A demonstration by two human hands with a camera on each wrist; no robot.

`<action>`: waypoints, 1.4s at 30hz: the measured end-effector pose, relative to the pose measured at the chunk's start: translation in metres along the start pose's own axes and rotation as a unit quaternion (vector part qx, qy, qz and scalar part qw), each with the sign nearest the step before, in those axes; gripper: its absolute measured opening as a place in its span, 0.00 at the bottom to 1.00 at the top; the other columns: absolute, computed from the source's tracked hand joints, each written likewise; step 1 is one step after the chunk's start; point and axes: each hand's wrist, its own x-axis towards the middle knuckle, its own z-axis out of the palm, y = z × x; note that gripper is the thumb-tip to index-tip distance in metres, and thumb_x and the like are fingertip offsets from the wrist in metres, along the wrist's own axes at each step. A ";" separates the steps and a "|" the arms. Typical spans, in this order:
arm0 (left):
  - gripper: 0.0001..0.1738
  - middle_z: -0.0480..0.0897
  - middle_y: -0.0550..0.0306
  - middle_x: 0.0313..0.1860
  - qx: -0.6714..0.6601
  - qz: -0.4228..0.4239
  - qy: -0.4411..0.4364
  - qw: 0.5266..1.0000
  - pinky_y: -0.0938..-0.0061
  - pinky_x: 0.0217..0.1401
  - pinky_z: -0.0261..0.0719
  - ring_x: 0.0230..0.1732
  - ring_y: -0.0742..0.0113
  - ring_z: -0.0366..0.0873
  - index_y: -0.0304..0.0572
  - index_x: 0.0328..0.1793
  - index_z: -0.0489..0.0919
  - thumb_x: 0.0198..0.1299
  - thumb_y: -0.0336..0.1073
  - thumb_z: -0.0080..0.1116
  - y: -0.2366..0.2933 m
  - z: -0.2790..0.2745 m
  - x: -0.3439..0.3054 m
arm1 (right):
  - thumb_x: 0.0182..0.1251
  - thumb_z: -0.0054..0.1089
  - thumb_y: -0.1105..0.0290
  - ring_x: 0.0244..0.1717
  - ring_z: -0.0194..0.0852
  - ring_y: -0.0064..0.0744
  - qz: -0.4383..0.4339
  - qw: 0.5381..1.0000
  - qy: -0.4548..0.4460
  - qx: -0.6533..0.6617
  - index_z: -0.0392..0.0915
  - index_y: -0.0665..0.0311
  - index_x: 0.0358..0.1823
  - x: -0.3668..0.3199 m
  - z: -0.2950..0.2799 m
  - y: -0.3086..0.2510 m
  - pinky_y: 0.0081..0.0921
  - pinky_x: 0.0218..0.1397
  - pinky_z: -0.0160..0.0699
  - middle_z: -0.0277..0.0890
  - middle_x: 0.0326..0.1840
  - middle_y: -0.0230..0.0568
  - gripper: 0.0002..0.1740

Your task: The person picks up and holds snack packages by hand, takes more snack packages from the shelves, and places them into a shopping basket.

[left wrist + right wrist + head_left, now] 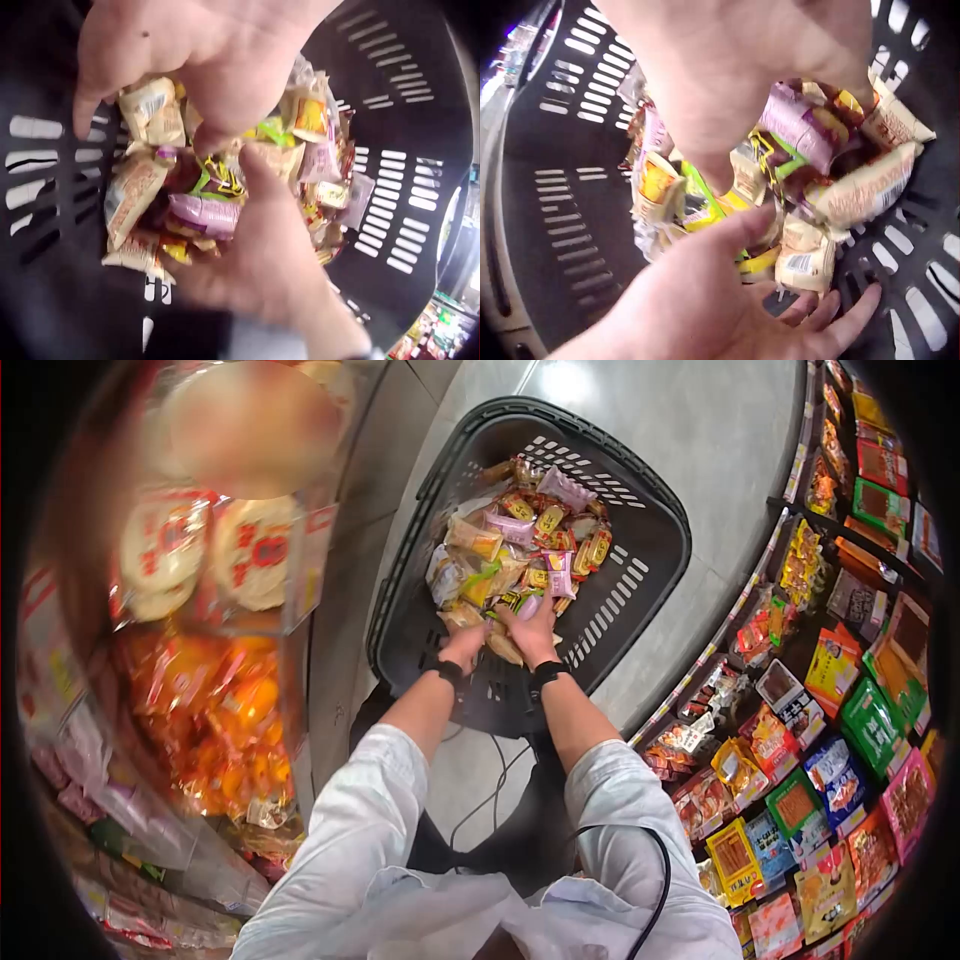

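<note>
Both hands are down inside a dark grey shopping basket, among a heap of small wrapped snacks. My left hand is at the near left of the heap; in the right wrist view its fingers spread beside and under a beige snack packet. At the near right is my right hand, its thumb extended over the packets and its other fingers partly hidden among them. A purple-wrapped snack lies between the two hands. Yellow, green and beige wrappers surround them.
Slotted walls of the basket rise around the hands. Shelves of colourful packaged food line the right side. On the left stands a display with round flat packs and orange packages. A black cable hangs by the right sleeve.
</note>
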 end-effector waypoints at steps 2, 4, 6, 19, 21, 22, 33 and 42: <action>0.68 0.46 0.35 0.82 0.036 -0.026 0.085 0.995 0.45 0.74 0.68 0.79 0.40 0.59 0.51 0.89 0.37 0.53 0.53 0.74 0.000 0.024 -0.001 | 0.46 0.82 0.49 0.78 0.50 0.67 0.047 0.996 0.056 -0.047 0.44 0.64 0.84 0.004 0.020 -0.002 0.49 0.82 0.52 0.49 0.80 0.66 0.70; 0.66 0.48 0.29 0.78 0.111 -0.004 0.138 0.984 0.52 0.73 0.69 0.75 0.34 0.61 0.48 0.88 0.41 0.53 0.52 0.74 -0.018 0.044 0.018 | 0.45 0.83 0.53 0.72 0.55 0.69 0.149 0.979 0.104 -0.090 0.51 0.56 0.81 0.001 0.022 -0.043 0.53 0.78 0.58 0.54 0.73 0.60 0.64; 0.63 0.52 0.25 0.73 0.249 0.024 0.192 0.949 0.57 0.72 0.71 0.70 0.28 0.64 0.43 0.87 0.46 0.53 0.51 0.74 -0.012 0.059 -0.001 | 0.44 0.84 0.55 0.71 0.56 0.69 0.145 0.976 0.125 -0.103 0.55 0.53 0.79 0.007 0.022 -0.027 0.54 0.75 0.61 0.57 0.71 0.59 0.60; 0.16 0.89 0.42 0.36 0.141 0.220 0.058 0.963 0.61 0.46 0.83 0.39 0.50 0.89 0.36 0.41 0.90 0.55 0.42 0.66 -0.055 0.000 -0.023 | 0.53 0.72 0.76 0.56 0.79 0.40 0.133 0.956 -0.112 0.235 0.66 0.61 0.66 -0.040 -0.041 0.002 0.36 0.60 0.80 0.76 0.57 0.47 0.38; 0.17 0.90 0.43 0.36 0.118 0.240 -0.001 0.964 0.63 0.46 0.83 0.40 0.55 0.89 0.35 0.43 0.90 0.56 0.42 0.67 -0.050 -0.023 -0.064 | 0.65 0.65 0.80 0.51 0.82 0.37 0.066 0.951 -0.140 0.269 0.63 0.53 0.66 -0.063 -0.049 0.018 0.40 0.45 0.90 0.76 0.55 0.42 0.31; 0.14 0.89 0.50 0.36 0.075 0.246 -0.032 0.966 0.68 0.45 0.83 0.38 0.63 0.87 0.33 0.42 0.89 0.60 0.39 0.67 -0.051 -0.031 -0.087 | 0.67 0.63 0.81 0.54 0.82 0.38 0.084 0.932 -0.154 0.316 0.63 0.51 0.67 -0.088 -0.065 -0.010 0.42 0.48 0.91 0.75 0.57 0.42 0.30; 0.17 0.86 0.51 0.55 -0.154 0.242 -0.399 0.871 0.73 0.54 0.87 0.51 0.67 0.87 0.29 0.62 0.82 0.77 0.34 0.51 -0.014 -0.176 -0.422 | 0.86 0.39 0.55 0.60 0.81 0.41 0.044 0.847 -0.295 0.439 0.65 0.60 0.74 -0.353 -0.185 -0.255 0.44 0.66 0.81 0.76 0.68 0.42 0.25; 0.17 0.87 0.58 0.49 -0.130 0.394 -0.417 0.809 0.79 0.46 0.83 0.45 0.74 0.85 0.33 0.55 0.84 0.74 0.40 0.56 -0.048 -0.233 -0.588 | 0.82 0.46 0.54 0.65 0.79 0.40 -0.054 0.808 -0.419 0.410 0.67 0.62 0.74 -0.447 -0.237 -0.316 0.40 0.70 0.78 0.76 0.68 0.44 0.28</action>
